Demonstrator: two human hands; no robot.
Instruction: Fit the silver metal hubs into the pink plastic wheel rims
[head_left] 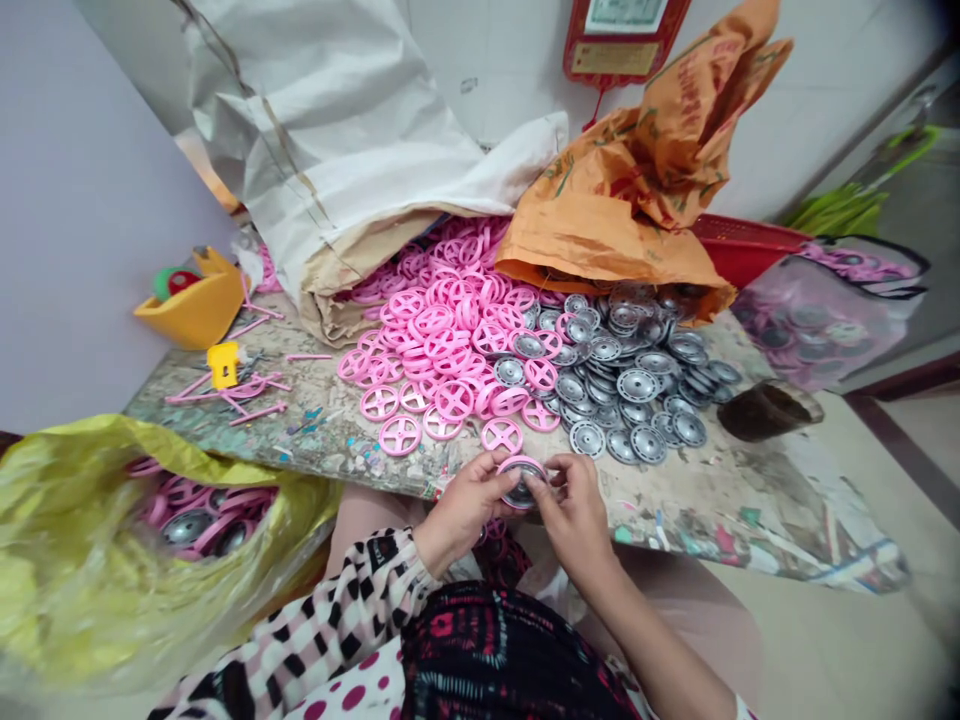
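Note:
Between my two hands, at the table's front edge, is a pink ring with a grey disc (523, 482) set in it. My left hand (469, 500) pinches its left side, and my right hand (574, 510) has thumb and fingers on its right side. Just behind them a pile of pink spoked rings (454, 400) covers the middle of the table (300, 440). Grey discs (637, 385) are heaped to the right of the rings, the two piles mixing where they meet.
A white sack (337, 110) and an orange sack (607, 220) lie open behind the piles. Left are a yellow container (191, 310) and pink rods (259, 412). A yellow bag (67, 540) stands lower left; a dark cup (769, 410) lies right.

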